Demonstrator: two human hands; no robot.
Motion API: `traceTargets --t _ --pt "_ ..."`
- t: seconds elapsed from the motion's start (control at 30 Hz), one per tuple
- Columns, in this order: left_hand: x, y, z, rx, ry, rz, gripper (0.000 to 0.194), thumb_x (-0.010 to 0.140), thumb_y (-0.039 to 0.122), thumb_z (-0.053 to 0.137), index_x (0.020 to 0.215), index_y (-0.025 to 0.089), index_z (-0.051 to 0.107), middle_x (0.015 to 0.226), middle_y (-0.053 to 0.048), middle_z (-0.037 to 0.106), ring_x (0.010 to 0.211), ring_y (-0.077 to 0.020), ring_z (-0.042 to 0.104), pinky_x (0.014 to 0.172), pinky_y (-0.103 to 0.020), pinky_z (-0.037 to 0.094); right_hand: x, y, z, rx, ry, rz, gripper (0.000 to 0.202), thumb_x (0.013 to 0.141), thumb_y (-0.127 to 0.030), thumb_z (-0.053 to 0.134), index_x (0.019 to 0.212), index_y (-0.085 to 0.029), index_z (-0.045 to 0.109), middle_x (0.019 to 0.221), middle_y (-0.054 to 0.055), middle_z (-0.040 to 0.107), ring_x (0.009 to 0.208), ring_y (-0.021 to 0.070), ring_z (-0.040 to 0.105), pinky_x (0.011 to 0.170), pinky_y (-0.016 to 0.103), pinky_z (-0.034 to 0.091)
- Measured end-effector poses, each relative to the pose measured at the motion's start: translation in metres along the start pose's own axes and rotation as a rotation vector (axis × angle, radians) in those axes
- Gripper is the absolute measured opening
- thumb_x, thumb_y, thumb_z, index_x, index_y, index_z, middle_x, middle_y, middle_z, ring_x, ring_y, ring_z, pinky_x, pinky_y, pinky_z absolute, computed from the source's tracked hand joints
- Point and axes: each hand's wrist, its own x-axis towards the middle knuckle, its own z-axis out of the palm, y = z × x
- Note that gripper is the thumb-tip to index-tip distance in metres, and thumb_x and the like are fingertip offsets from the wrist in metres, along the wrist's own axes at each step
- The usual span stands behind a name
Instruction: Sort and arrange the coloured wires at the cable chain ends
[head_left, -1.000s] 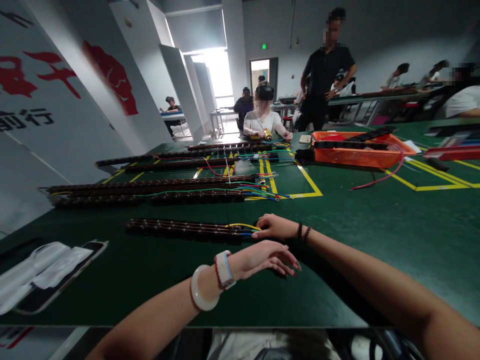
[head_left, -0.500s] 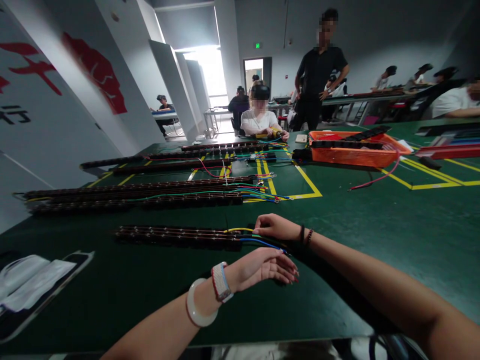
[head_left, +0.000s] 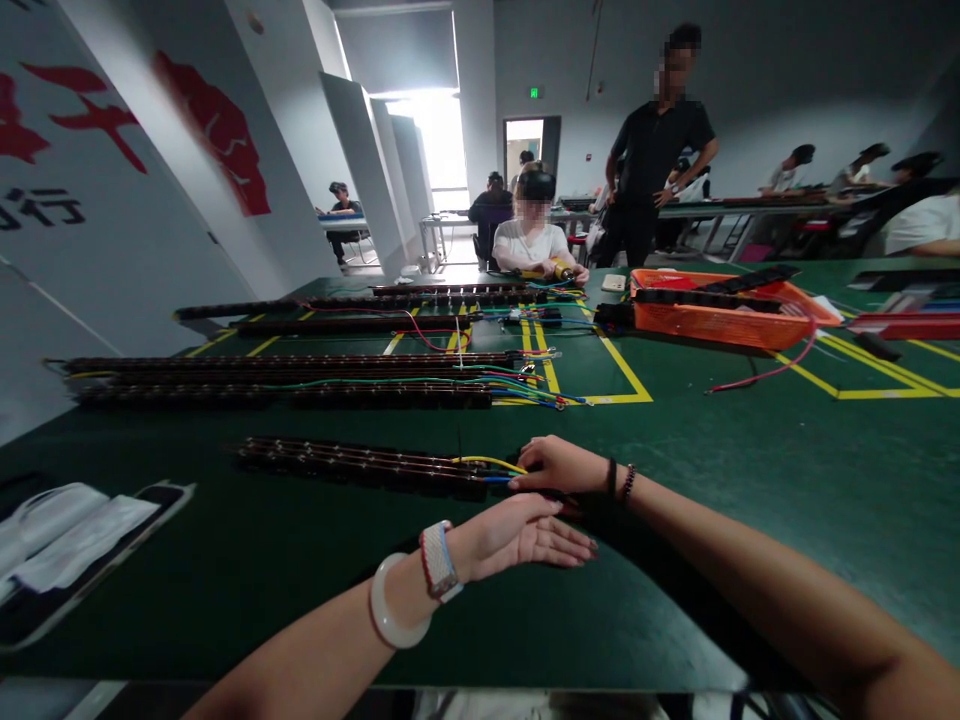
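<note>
In front of me on the green table lies a black strip bundle (head_left: 360, 468) with thin brown rods along it and wires leaving its right end. My right hand (head_left: 561, 466) is at these wires, fingers bent and closed on them. A yellow wire (head_left: 487, 461) and a blue wire (head_left: 496, 480) run into its fingertips; their far ends are hidden by my hands. Just below, my left hand (head_left: 529, 538) is open, palm turned to the side and fingers stretched to the right. It holds nothing.
Further back lie longer strip bundles (head_left: 300, 375) with coloured wire ends. An orange basket (head_left: 705, 325) stands at the back right, near yellow tape (head_left: 622, 365). A phone-like slab (head_left: 169, 497) with white cloth lies at left. A person (head_left: 532, 240) sits opposite.
My right hand has come down over the wires, covering the blue wire's end that showed before. The fingers of my left hand have straightened. The whole view has shifted slightly.
</note>
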Motion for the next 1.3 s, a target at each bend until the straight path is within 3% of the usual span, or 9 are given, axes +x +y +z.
traceTargets --t 0.2,0.37,0.6,0.8,1.0,1.1,1.2,1.3 --pt "-0.001 0.000 0.004 -0.157 0.199 0.187 0.037 0.088 0.027 0.035 0.104 0.002 0.057 0.098 -0.020 0.067 0.092 -0.0233 0.065 0.099 -0.042 0.037 -0.001 -0.017 -0.003 -0.399 0.104 -0.018 0.023 0.083 -0.025 0.056 0.063 -0.018 0.066 0.069 0.002 0.065 0.070 0.0139 0.051 0.071 0.028 0.031" --pt "0.002 -0.001 0.008 -0.305 0.338 0.416 0.029 0.092 0.029 0.035 0.096 0.010 0.057 0.092 -0.012 0.066 0.085 -0.0198 0.064 0.095 -0.040 0.041 -0.001 -0.027 -0.004 -0.604 0.113 -0.008 0.024 0.085 -0.024 0.053 0.064 -0.017 0.064 0.072 0.003 0.064 0.072 0.0148 0.050 0.068 0.031 0.027" --pt "0.008 0.000 0.001 -0.403 0.478 0.502 0.019 0.092 0.020 0.041 0.084 0.013 0.057 0.085 -0.006 0.065 0.081 -0.0129 0.061 0.088 -0.030 0.045 -0.005 -0.039 0.006 -0.867 0.090 -0.085 0.015 0.085 -0.015 0.050 0.078 -0.015 0.064 0.081 0.008 0.062 0.079 0.0192 0.048 0.069 0.033 0.030" --pt "0.009 -0.001 -0.002 -0.392 0.480 0.508 0.016 0.092 0.017 0.043 0.085 0.014 0.056 0.086 -0.005 0.065 0.081 -0.0134 0.062 0.083 -0.029 0.047 -0.015 -0.042 0.018 -0.915 0.151 -0.078 0.021 0.086 -0.015 0.047 0.100 -0.010 0.062 0.094 0.012 0.061 0.083 0.0216 0.049 0.075 0.035 0.036" --pt "0.012 -0.003 -0.003 -0.375 0.446 0.533 0.015 0.091 0.022 0.047 0.089 0.014 0.058 0.088 -0.006 0.065 0.079 -0.0120 0.061 0.075 -0.024 0.048 -0.032 -0.043 0.015 -0.757 0.253 -0.071 0.038 0.088 -0.026 0.048 0.124 -0.012 0.051 0.108 0.012 0.059 0.096 0.0224 0.050 0.086 0.036 0.037" --pt "0.010 -0.002 -0.003 -0.377 0.444 0.521 0.019 0.091 0.024 0.046 0.087 0.012 0.060 0.084 -0.006 0.066 0.071 -0.0110 0.061 0.073 -0.024 0.049 -0.042 -0.042 0.003 -0.655 0.350 -0.088 0.036 0.088 -0.035 0.050 0.118 -0.017 0.054 0.109 0.010 0.059 0.097 0.0203 0.050 0.088 0.035 0.036" --pt "0.007 0.001 -0.001 -0.380 0.424 0.489 0.026 0.092 0.027 0.043 0.083 0.010 0.061 0.081 -0.008 0.067 0.073 -0.0137 0.063 0.079 -0.029 0.050 -0.052 -0.034 -0.010 -0.659 0.452 -0.121 0.027 0.088 -0.039 0.050 0.099 -0.018 0.061 0.096 0.008 0.061 0.089 0.0189 0.050 0.086 0.034 0.035" --pt "0.004 0.004 0.002 -0.349 0.417 0.458 0.029 0.093 0.029 0.041 0.083 0.009 0.061 0.084 -0.011 0.067 0.080 -0.0169 0.065 0.084 -0.031 0.049 -0.059 -0.025 -0.014 -0.705 0.439 -0.168 0.026 0.087 -0.041 0.050 0.084 -0.018 0.061 0.080 0.005 0.059 0.080 0.0174 0.048 0.082 0.033 0.034"
